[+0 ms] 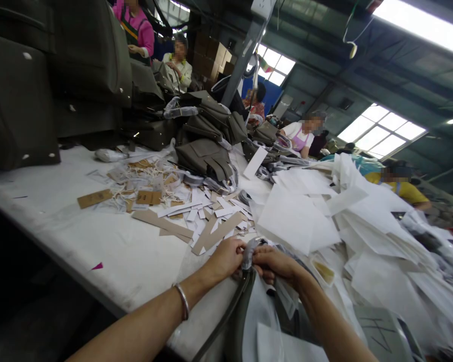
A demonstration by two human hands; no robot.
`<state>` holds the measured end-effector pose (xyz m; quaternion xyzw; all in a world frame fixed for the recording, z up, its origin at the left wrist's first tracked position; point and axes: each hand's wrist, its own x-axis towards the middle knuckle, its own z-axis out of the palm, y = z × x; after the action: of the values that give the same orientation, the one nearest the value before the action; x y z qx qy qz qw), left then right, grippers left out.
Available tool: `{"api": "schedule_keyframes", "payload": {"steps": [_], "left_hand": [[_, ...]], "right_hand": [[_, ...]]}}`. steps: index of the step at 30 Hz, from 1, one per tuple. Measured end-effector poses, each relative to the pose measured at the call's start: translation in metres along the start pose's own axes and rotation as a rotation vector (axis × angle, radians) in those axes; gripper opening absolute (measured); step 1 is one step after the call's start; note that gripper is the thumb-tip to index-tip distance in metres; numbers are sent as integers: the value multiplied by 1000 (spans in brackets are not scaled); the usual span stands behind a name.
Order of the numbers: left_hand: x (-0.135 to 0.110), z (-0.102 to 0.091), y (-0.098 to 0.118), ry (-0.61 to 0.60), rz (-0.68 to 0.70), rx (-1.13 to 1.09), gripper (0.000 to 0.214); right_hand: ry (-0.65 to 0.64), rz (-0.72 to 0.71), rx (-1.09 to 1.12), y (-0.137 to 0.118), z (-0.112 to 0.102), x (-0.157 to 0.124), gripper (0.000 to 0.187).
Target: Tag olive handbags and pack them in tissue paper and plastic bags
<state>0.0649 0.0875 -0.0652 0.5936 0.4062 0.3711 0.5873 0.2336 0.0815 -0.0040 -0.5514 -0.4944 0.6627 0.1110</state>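
Left hand (226,257), right hand (277,262): one each;
Held handle (248,255): one;
Pink scrap (97,266): one, eight o'clock;
Co-workers (299,136): at least five, eleven to three o'clock.

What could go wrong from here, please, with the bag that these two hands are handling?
The left hand and right hand grip the plastic-wrapped handle, so a hard tug might tear or loosen the film.
Loose card strips lie just beyond the hands and could be scattered or caught up with the bag.
The white sheets are piled unevenly near the right hand and might slide if brushed.
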Motion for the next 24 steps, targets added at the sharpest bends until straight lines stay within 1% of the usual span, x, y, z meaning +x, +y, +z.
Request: {"api": "schedule_keyframes", "payload": {"steps": [3, 7, 9, 12, 14, 16, 19, 22, 24], "left_hand": [[0, -2, -1, 72, 57, 173, 11], [-4, -3, -3, 119, 75, 336, 13], [-6, -4, -2, 128, 68, 384, 14], [-6, -7, 0, 141, 44, 419, 15], [-5, -11, 2, 133, 18, 417, 15], [-2, -16, 3, 93, -13, 391, 16], [-1, -23, 5, 35, -57, 314, 15], [-1, -26, 4, 24, -94, 219, 9], [-1, -26, 3, 22, -116, 151, 8]], "right_hand": [[-37, -22, 98, 8, -5, 3, 29], [-34, -29, 98, 11, -5, 0, 37], [48, -54, 93, 11, -3, -7, 37], [279, -110, 148, 14, 0, -21, 35], [360, -133, 219, 20, 4, -28, 39], [355, -157, 263, 27, 9, -32, 41], [321, -203, 247, 34, 17, -33, 44], [357, -244, 132, 34, 22, -31, 45], [423, -307, -63, 31, 25, -30, 39]]}}
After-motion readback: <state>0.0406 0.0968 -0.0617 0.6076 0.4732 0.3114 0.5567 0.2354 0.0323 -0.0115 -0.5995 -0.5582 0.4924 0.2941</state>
